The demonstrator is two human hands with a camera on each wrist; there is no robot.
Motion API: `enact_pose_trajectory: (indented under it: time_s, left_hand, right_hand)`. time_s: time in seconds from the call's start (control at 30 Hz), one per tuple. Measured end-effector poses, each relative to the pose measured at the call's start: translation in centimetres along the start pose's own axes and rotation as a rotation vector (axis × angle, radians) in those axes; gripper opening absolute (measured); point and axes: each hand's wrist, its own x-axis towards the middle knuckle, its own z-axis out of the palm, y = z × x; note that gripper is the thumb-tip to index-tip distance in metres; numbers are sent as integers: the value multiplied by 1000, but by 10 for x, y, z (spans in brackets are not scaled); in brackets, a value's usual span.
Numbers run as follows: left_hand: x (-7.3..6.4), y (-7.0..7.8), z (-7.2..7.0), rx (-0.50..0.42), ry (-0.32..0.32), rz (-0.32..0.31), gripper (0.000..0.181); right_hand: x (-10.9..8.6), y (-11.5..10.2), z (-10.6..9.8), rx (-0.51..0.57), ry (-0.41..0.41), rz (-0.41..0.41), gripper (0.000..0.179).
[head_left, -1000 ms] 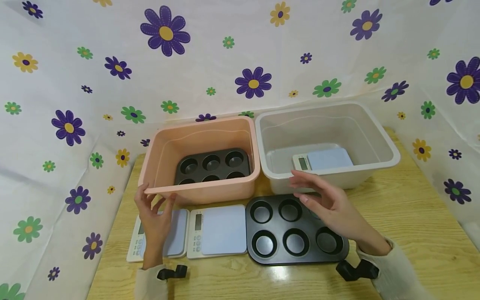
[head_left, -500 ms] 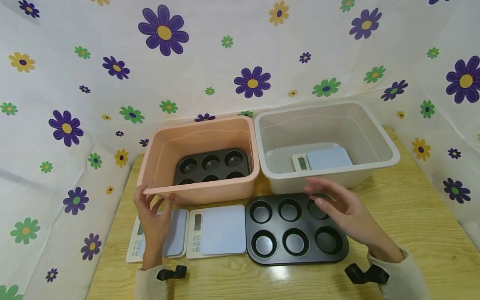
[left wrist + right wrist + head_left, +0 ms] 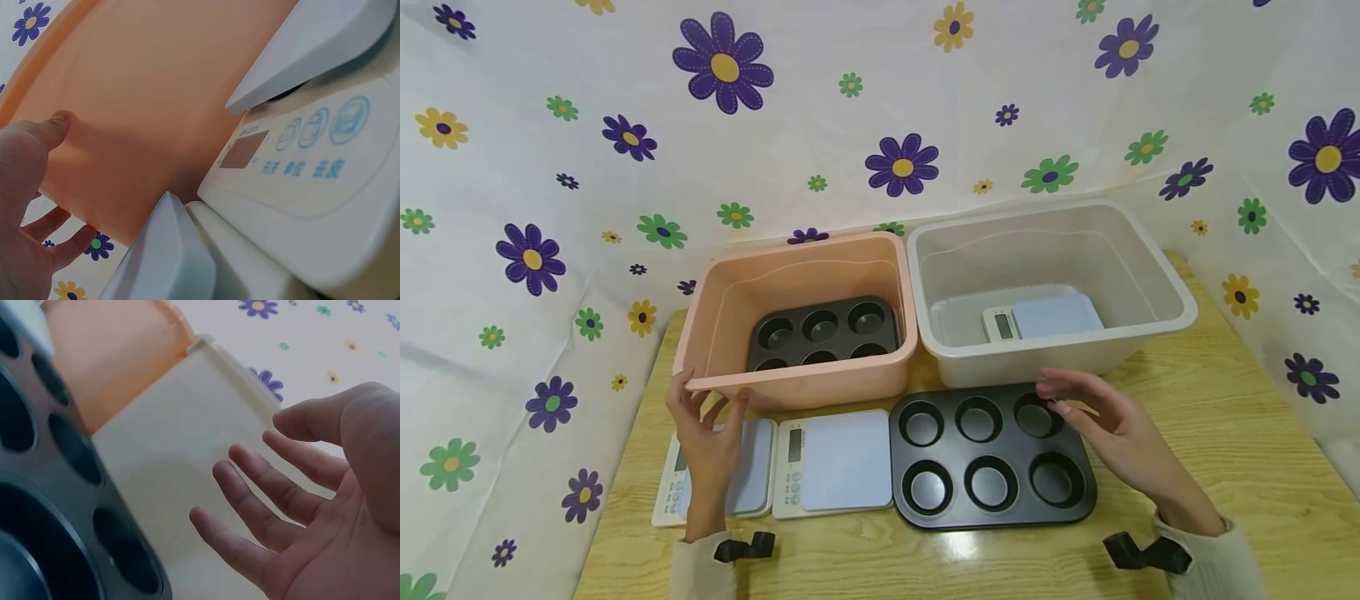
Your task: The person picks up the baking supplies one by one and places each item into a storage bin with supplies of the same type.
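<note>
My left hand (image 3: 706,425) grips the front left corner of a pink plastic bin (image 3: 820,387). In the left wrist view its thumb (image 3: 55,128) lies against the bin's front wall and the other fingers reach round the side. Inside this bin sits a dark muffin pan (image 3: 797,325). My right hand (image 3: 1116,433) is held with fingers spread and nothing in them, over the back right corner of a second muffin pan (image 3: 955,450). Behind it stands a light grey bin (image 3: 1045,350) holding a kitchen scale (image 3: 1056,317).
Two more kitchen scales, a middle one (image 3: 842,462) and a left one (image 3: 752,471), lie before the pink bin, left of the front muffin pan. My left forearm passes over the left scale. A flowered cloth (image 3: 820,100) hangs behind the wooden table (image 3: 842,558).
My right hand has drawn back to the right and towards me, away from the grey bin's front rim. The left hand has stayed at the pink bin's corner.
</note>
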Motion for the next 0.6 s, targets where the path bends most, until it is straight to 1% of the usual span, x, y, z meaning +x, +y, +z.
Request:
enact_pose_trajectory:
  time_s: [0.33, 0.43, 0.6]
  left_hand:
    - [0, 0, 0, -6, -1, -5, 92]
    - [0, 2, 0, -13, -6, -5, 91]
    - [-1, 3, 0, -20, -18, 1, 90]
  right_hand:
    - [-15, 20, -1, -227, 97, 105, 36]
    - [-18, 23, -4, -271, 123, 131, 35]
    - [-23, 27, -11, -311, 154, 177, 34]
